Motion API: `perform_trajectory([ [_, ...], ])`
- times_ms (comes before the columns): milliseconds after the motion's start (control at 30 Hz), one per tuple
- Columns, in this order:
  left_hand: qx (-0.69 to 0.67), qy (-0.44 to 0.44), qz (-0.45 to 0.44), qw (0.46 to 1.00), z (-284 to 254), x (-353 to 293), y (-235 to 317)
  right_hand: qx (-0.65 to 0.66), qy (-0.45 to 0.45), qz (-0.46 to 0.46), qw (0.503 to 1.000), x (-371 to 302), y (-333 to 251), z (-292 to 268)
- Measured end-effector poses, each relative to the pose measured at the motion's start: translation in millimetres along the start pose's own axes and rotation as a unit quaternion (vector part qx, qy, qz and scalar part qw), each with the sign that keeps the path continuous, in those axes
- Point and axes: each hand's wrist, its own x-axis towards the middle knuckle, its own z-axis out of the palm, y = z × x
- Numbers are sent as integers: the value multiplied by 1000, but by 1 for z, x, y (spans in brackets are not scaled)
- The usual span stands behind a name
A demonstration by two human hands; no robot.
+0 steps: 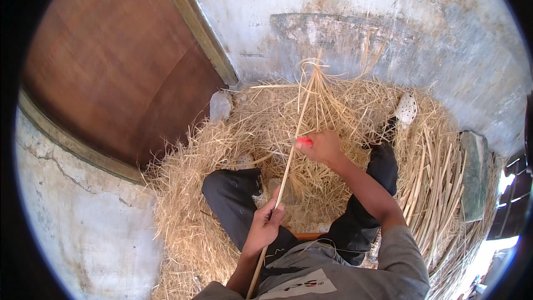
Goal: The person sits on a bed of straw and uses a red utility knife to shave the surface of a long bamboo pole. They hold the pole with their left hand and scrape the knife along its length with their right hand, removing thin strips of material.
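Note:
A long, pale strip that looks like split bamboo (288,166) runs from beside my waist up past both hands. My left hand (264,229) is closed around its lower part, above my thigh; something dark shows by the fingers. Higher up, my right hand (323,147) is closed with a small red object (304,141) at its fingertips, right against the strip. Whether the red piece is a tool's handle or a finger wrap, I cannot tell. Beyond the right hand, a bunch of thin curling strips (316,80) fans out near the wall.
Straw-like shavings (205,150) heap around my bent legs. Long split sticks (436,172) lie at the right, beside a greenish stone block (473,175). A pale stone (220,105) sits by the brown door (122,55). The weathered wall (361,0) rises behind.

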Motion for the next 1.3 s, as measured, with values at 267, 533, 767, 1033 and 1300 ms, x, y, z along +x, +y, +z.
perform_trajectory([
  [267, 35, -17, -21, 999, 4, -7, 12, -76, 14, -58, 995, 10, 17, -10],
  [533, -2, -30, -17, 999, 12, -16, 8, -110, 85, 64, 988, 57, 79, -28],
  [767, -4, -76, -53, 996, 26, -29, 16, -77, 109, 329, 935, 76, 130, -54],
  [1033, -208, -30, -92, 973, 1, 1, 2, 6, -51, 179, 983, 34, 28, -69],
  [1300, -311, -21, -100, 945, -2, 4, 19, -8, -24, -104, 994, -11, -37, -20],
])
